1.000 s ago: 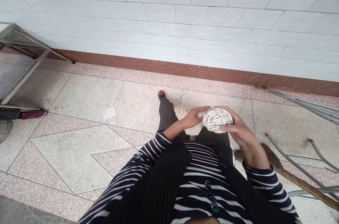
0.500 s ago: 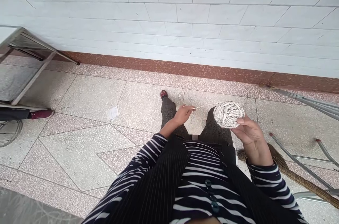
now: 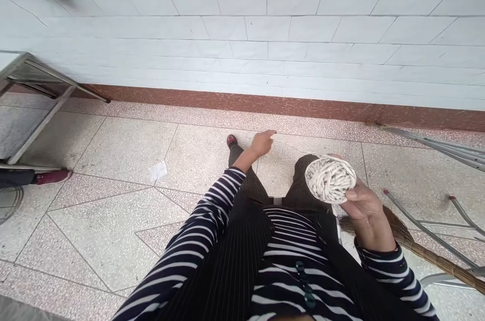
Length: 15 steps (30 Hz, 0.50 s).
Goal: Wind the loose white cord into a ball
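A ball of off-white cord (image 3: 330, 179) rests in my right hand (image 3: 366, 205), with the thumb pressed on its near side and fingers behind it. From the ball a thin strand of the cord (image 3: 293, 146) runs left to my left hand (image 3: 261, 144). That hand is closed on the strand, its index finger pointing right, above and between my knees. Part of a loose loop of cord shows faintly just beyond the left hand, near the floor.
A tiled wall (image 3: 227, 28) with a brown skirting stands ahead. To the right are a straw broom (image 3: 435, 256) and metal frames (image 3: 424, 222). A metal-legged table (image 3: 45, 119), another person's shoe (image 3: 53, 176) and a piece of white paper (image 3: 158, 171) lie to the left.
My left hand has moved forward, slightly away from my body, with the strand. The cord ball has tilted and come a little lower in the view in my right hand.
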{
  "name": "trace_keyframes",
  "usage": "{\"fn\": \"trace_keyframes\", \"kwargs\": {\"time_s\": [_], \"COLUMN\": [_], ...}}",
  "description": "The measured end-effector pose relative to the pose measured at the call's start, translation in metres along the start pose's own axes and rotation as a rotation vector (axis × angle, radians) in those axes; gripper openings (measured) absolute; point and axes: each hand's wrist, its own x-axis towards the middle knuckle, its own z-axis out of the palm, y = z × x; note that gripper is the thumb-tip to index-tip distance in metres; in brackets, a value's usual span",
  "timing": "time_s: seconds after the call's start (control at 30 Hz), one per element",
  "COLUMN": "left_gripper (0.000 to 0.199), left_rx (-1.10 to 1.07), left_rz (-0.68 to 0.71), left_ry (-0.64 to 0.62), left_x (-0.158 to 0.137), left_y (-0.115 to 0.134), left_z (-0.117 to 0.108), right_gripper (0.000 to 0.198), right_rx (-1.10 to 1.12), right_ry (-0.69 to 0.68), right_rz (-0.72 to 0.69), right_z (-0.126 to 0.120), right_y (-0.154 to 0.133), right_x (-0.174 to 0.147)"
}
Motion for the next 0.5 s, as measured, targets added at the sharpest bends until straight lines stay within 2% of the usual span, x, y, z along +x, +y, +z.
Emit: {"fn": "trace_keyframes", "kwargs": {"time_s": [0.13,0.2,0.27,0.4,0.5], "left_gripper": [0.047,0.042,0.034,0.026,0.022], "left_rx": [-0.476,-0.667,-0.752,-0.632,-0.365], "left_rz": [0.259,0.293,0.251,0.161,0.232], "left_ry": [-0.119,-0.157,-0.154,-0.086,0.054], "left_x": [-0.032,-0.049,-0.061,-0.068,-0.066], "left_y": [0.041,0.053,0.057,0.052,0.054], "left_z": [0.017,0.026,0.033,0.032,0.016], "right_gripper": [0.058,0.055,0.055,0.056,0.056], "right_rx": [-0.025,-0.026,-0.015,0.007,-0.004], "right_ry": [0.139,0.165,0.126,0.039,0.036], "right_rz": [0.1,0.148,0.174,0.18,0.176], "right_z": [-0.002,-0.005,-0.007,-0.006,-0.006], "right_y": [0.014,0.023,0.03,0.036,0.039], "right_x": [0.023,0.033,0.038,0.037,0.037]}}
